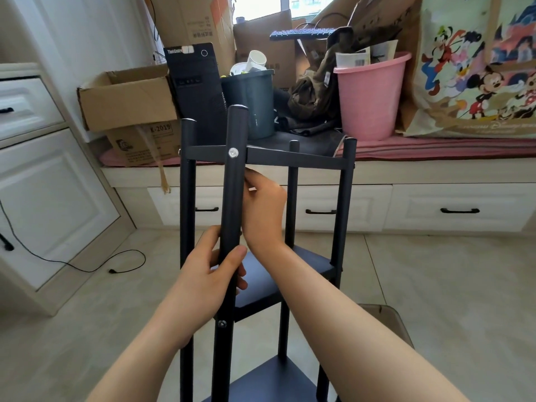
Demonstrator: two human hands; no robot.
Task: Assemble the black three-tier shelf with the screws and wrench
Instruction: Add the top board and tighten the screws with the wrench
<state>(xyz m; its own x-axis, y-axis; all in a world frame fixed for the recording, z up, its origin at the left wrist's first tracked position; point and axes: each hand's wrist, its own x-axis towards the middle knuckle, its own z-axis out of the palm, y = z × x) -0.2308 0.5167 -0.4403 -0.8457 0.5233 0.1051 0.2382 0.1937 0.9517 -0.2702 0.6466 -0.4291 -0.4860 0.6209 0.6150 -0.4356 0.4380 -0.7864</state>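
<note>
Now the left hand (pixel 208 274) wraps the shelf's (pixel 293 162) near post (pixel 233 198), steadying it, while the right hand (pixel 262 204) pinches something small, possibly the wrench, beside the top screw (pixel 233 152).

Shelf (pixel 232 181): matt black posts, probably painted metal; shiny silver screw (pixel 233 153). Bucket (pixel 368 97): glossy pink plastic.

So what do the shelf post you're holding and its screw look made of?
Post: probably metal tube with a matte black coating, given its smooth, even, dull sheen. Screw: bright silvery metal, shiny against the black.
</note>
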